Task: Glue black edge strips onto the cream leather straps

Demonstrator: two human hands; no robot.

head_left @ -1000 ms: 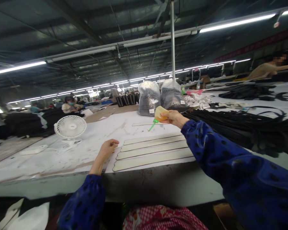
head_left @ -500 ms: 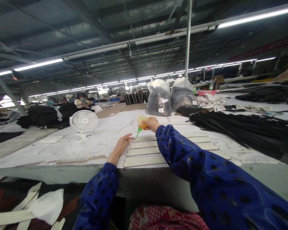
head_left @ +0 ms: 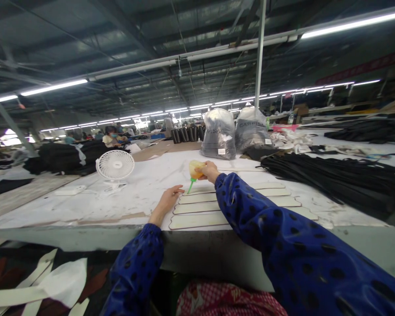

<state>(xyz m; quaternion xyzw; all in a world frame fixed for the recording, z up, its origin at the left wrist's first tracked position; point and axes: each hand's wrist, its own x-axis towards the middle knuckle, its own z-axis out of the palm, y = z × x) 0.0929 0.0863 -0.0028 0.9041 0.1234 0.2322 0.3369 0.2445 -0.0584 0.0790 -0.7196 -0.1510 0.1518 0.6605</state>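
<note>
One table (head_left: pixel 151 173), white on top, spreads beneath both grips and well past them on either side. To the right of the right grip and a little beyond it lies one heap of black straps (head_left: pixel 329 175), too tangled to count. Two filled clear bags (head_left: pixel 218 138) stand beyond the right grip, side by side. Four pale strips (head_left: pixel 199 220) with dark edges lie parallel in front of the right grip and to the right of the left grip, their long axes running left to right; one blue sleeve (head_left: pixel 283 224) hides their middles. A fifth outlined piece (head_left: pixel 240 169) lies to the right of the right grip, partly covered. One white fan (head_left: pixel 115 164) stands beyond the left grip and to its left.

The left grip (head_left: pixel 169 199) is released, its fingers loosely extended beside the left ends of the strips; whether they touch the table I cannot tell. The right grip (head_left: pixel 210 171) grasps the one squeeze bottle (head_left: pixel 196 169), whose yellow body sticks out to the left of the fingers. The bottle is upside down, its long axis steep. Its single green nozzle (head_left: pixel 191 186) points down and slightly left, the tip at the left end of the farthest of the four strips, near the left fingertips; contact is too small to make out.
</note>
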